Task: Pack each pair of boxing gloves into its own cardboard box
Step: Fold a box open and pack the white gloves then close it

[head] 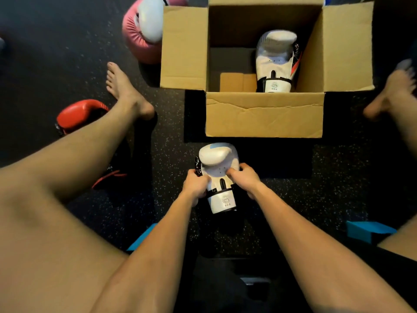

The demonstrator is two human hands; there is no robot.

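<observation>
I see my left hand (195, 185) and right hand (244, 179), each grip closed around the cuff end of a white padded boxing glove (218, 163). The glove is just in front of an open brown cardboard box (264, 114) on the black speckled floor (171, 136). A matching white glove (276, 62) lies inside the box, by its right wall. A pink-and-white glove (142, 32) and a red glove (79, 114) lie to the left.

Dark speckled floor (171, 136) under open cardboard box (264, 114), pink glove (136, 41), red glove (76, 112).

Dark speckled rubber floor (171, 136), dimly lit; perhaps a blue mat (365, 230) lies on it.
</observation>
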